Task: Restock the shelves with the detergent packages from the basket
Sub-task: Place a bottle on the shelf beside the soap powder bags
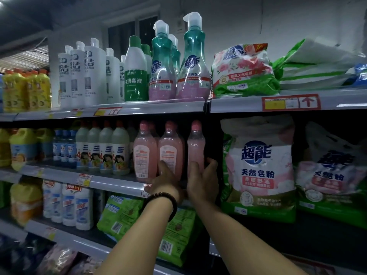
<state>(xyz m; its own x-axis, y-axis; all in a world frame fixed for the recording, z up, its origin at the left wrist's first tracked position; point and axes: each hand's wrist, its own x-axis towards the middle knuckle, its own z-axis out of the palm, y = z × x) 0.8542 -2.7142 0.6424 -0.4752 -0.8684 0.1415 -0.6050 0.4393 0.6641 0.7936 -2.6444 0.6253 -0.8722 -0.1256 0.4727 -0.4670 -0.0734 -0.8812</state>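
Middle shelf [111, 182] holds pink bottle [195, 145] (right hand [202, 179] gripping) beside powder bag [260, 165]

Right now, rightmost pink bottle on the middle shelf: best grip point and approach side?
Take the lower body of the rightmost pink bottle, coming from the front with fingers wrapping its sides. It stands upright with dark gaps on both sides, and the top narrows to a cap close under the shelf above, which likely leaves little room there. The right hand grips it at that spot.
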